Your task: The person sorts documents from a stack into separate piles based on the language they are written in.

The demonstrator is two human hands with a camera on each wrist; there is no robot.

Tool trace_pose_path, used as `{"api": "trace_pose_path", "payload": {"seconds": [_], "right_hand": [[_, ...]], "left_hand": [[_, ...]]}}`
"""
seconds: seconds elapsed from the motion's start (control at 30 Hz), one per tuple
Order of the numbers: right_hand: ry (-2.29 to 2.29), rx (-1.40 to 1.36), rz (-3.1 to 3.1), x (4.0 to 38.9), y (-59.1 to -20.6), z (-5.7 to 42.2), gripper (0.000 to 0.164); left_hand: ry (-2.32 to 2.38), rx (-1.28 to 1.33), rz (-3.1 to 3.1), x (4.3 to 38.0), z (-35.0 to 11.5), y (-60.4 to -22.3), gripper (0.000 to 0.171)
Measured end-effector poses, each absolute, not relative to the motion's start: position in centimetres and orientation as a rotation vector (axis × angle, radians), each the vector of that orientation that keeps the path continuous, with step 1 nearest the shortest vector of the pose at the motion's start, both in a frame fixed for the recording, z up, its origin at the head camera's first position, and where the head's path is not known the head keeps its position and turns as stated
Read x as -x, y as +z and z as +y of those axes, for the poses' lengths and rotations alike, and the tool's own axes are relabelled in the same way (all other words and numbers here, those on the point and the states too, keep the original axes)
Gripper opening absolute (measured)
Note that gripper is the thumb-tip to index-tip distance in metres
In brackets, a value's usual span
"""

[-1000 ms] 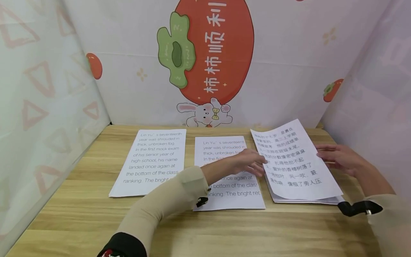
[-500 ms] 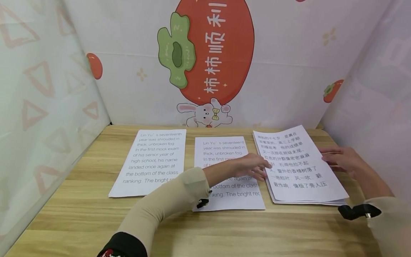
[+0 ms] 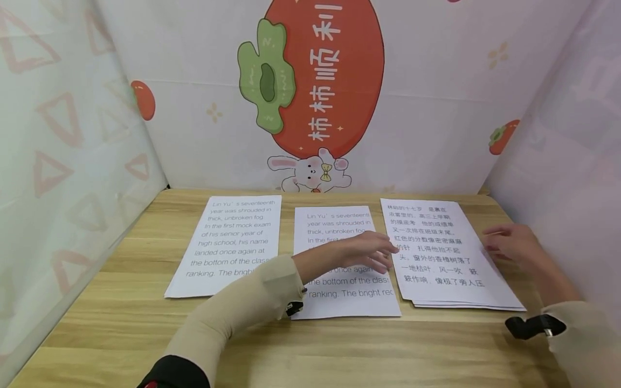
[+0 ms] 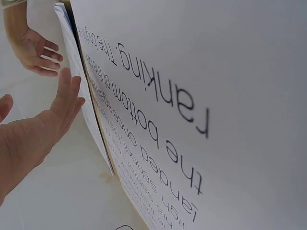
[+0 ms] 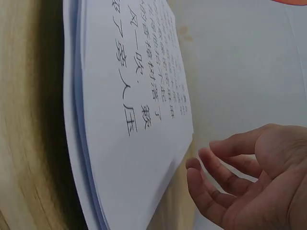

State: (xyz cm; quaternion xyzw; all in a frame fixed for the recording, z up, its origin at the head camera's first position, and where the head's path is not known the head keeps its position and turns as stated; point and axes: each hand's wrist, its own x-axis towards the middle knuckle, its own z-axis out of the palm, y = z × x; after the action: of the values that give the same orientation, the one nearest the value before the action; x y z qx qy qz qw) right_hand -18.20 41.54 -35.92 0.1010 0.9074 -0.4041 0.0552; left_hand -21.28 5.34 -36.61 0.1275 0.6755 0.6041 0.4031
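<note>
On the right of the wooden table lies a stack of paper (image 3: 439,293) whose top sheet bears Chinese text. My left hand (image 3: 365,251) hovers over the middle paper stack (image 3: 346,306), fingertips close to the Chinese stack's left edge; in the left wrist view its fingers (image 4: 64,103) are straight, holding nothing. Beside the right edge of the Chinese stack is my right hand (image 3: 514,245). The right wrist view shows that hand (image 5: 240,177) apart from the sheets, its fingers loosely bent around nothing. Whether the left fingertips touch the paper I cannot tell.
English text covers the middle stack and another paper stack (image 3: 225,248) on the left. The wooden table (image 3: 339,355) meets a printed cloth backdrop (image 3: 427,124) at its back edge, with cloth walls on both sides.
The top Chinese sheet, held raised and tilted a second ago, now lies flat and roughly lined up on its stack. Both hands have let it go; the left has drawn slightly leftward.
</note>
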Motion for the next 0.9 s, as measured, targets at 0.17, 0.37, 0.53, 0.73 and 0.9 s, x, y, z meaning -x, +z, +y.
{"api": "trace_pose_path", "payload": {"seconds": [0.17,0.37,0.53,0.73,0.9], "right_hand": [[-1.199,-0.170,2.741,18.4,-35.9,38.5,0.049],[-1.236,-0.007,2.702,18.8,-35.8,34.5,0.044],[-1.325,0.082,2.610,19.1,-36.0,31.6,0.046],[-1.434,0.128,2.480,19.4,-36.4,28.7,0.050],[-1.510,0.133,2.389,19.7,-36.6,26.9,0.047]], "left_hand": [[1.512,-0.301,1.760,21.5,3.5,-36.7,0.061],[1.527,-0.275,1.826,21.6,0.4,-36.3,0.062],[1.542,-0.246,1.906,21.9,-2.3,-35.9,0.059],[1.583,-0.183,1.936,22.1,-4.7,-35.9,0.059],[1.603,-0.144,1.962,22.1,-6.3,-36.2,0.057]]}}
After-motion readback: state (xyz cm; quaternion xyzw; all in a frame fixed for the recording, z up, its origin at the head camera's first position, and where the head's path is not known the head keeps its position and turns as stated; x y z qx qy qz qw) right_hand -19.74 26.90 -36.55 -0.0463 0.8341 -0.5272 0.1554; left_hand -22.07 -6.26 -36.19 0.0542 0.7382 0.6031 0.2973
